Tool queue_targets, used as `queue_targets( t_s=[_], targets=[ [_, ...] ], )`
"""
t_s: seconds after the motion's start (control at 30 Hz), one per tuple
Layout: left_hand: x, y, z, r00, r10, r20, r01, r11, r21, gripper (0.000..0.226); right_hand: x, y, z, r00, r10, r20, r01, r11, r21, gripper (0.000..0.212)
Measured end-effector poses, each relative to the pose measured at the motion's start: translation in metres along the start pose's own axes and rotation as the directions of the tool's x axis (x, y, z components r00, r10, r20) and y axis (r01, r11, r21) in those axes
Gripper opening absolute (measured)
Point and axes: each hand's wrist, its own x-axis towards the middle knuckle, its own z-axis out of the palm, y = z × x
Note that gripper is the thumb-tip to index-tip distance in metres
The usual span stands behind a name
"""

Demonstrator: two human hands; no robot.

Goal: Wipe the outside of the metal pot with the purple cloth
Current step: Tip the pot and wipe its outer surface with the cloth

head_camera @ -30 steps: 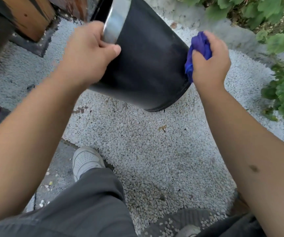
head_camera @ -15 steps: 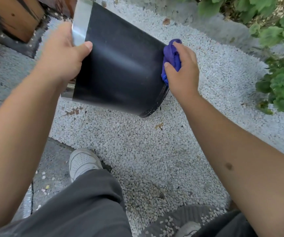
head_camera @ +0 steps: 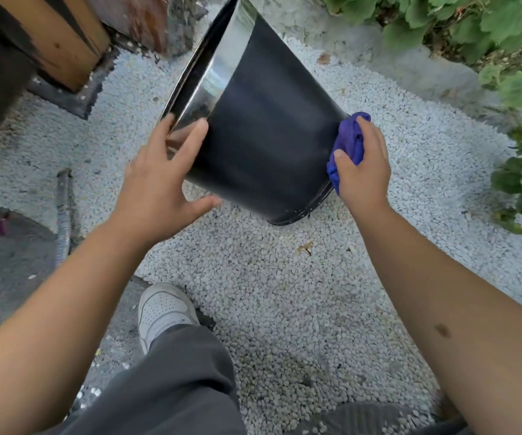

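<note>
The metal pot (head_camera: 269, 136) has a dark outer wall and a shiny band below its rim. It is tilted, mouth toward the upper left, with its bottom edge low over the white gravel. My left hand (head_camera: 159, 189) steadies it near the rim, fingers spread on the shiny band and thumb stretched out under the wall. My right hand (head_camera: 363, 171) presses the bunched purple cloth (head_camera: 349, 142) against the pot's lower right side near the base. The inside of the pot is hidden.
White gravel (head_camera: 284, 293) covers the ground under the pot. A wooden post (head_camera: 55, 42) stands at the upper left, and green plants (head_camera: 504, 42) sit behind a concrete kerb on the right. My white shoe (head_camera: 162, 309) and grey trouser legs are below. A thin rod (head_camera: 63, 215) lies on the left.
My left hand has loosened from a closed grip on the rim to spread fingers lower on the pot. The cloth hand has slid down toward the pot's base.
</note>
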Motion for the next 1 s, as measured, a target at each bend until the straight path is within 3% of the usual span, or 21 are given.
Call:
queue_targets(
  t_s=[0.07,0.23,0.53,0.73,0.87,1.0],
  targets=[
    [0.004,-0.002,0.005,0.998,-0.046,0.032,0.043,0.996,0.081,0.115,0.003,-0.002,0.001,0.999,-0.025,0.035,0.025,1.000,0.014,0.060],
    [0.030,0.008,0.007,0.999,-0.032,-0.035,0.037,0.987,0.158,0.114,-0.007,0.002,0.010,0.998,-0.006,0.062,0.002,0.998,0.058,0.061],
    [0.027,0.019,0.011,0.997,-0.020,-0.078,0.031,0.989,0.144,0.112,-0.011,-0.001,0.009,0.984,0.167,0.064,-0.176,0.971,0.163,0.065],
    [0.023,0.034,-0.006,0.993,-0.043,-0.106,0.050,0.997,0.063,0.114,0.011,-0.012,-0.016,0.960,0.216,0.180,-0.242,0.961,0.138,0.065],
    [0.022,0.040,-0.014,0.994,-0.106,-0.028,0.109,0.988,0.112,0.108,0.025,-0.022,-0.023,0.943,0.177,0.282,-0.184,0.983,-0.003,0.062],
    [0.034,0.028,-0.021,0.979,-0.175,0.105,0.149,0.964,0.219,0.120,0.014,-0.029,-0.012,0.953,0.174,0.248,-0.195,0.979,0.063,0.061]
  ],
)
